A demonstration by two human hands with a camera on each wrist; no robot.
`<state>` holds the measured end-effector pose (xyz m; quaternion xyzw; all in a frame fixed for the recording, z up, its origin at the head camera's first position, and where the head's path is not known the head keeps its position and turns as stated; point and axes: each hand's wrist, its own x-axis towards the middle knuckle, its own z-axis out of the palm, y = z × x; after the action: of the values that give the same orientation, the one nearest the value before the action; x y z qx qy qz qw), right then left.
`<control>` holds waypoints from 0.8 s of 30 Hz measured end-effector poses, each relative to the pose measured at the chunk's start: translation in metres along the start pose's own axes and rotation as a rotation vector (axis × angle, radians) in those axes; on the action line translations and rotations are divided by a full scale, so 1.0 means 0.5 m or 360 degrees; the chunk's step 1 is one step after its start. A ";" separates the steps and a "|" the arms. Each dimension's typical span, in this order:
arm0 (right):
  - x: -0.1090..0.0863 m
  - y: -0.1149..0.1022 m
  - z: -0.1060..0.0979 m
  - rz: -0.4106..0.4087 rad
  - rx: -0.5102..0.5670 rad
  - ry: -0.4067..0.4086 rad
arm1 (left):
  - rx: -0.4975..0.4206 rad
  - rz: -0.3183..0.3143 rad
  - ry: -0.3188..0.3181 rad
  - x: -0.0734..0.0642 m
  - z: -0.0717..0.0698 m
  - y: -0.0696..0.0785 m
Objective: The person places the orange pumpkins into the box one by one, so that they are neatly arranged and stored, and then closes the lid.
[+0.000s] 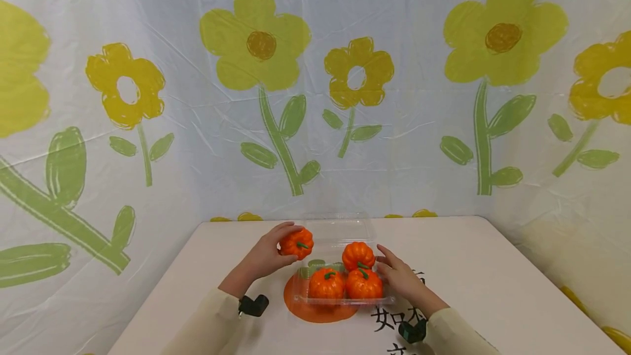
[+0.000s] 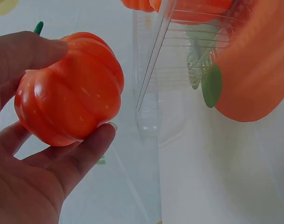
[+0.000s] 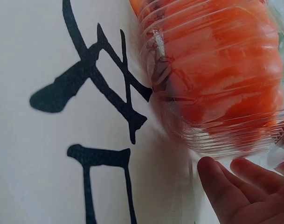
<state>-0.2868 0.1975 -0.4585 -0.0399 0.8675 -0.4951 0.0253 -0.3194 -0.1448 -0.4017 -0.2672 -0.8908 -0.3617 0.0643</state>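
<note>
My left hand (image 1: 268,253) grips a small orange pumpkin (image 1: 298,244) with a green stem, thumb on one side and fingers on the other. In the left wrist view this pumpkin (image 2: 72,91) is held just beside a clear plastic box (image 2: 153,70). Three more orange pumpkins sit in the box: one at front left (image 1: 327,284), one at front right (image 1: 365,284) and one behind at right (image 1: 358,255). My right hand (image 1: 400,274) is at the box's right side, fingers extended; in the right wrist view its fingertips (image 3: 209,168) are by the ribbed wall.
The box's clear lid (image 1: 340,230) stands open toward the back. Beneath lies a white tabletop (image 1: 197,289) printed with an orange disc (image 1: 320,314), green leaves and black characters (image 1: 386,319). A flower-patterned cloth (image 1: 419,125) hangs behind the table.
</note>
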 end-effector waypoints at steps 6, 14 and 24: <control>-0.003 -0.001 0.002 0.0012 0.0013 0.0008 | 0.0038 0.0029 0.0015 0.002 0.008 0.003; -0.003 0.006 0.005 0.0006 0.0028 -0.0003 | 0.0053 0.0063 -0.0004 0.006 0.026 0.003; -0.005 0.002 0.000 -0.0020 0.0014 0.0011 | 0.0058 0.0079 -0.0084 0.018 0.032 0.015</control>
<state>-0.2844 0.1982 -0.4593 -0.0435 0.8651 -0.4993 0.0194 -0.3218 -0.1255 -0.4059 -0.2977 -0.8917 -0.3367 0.0545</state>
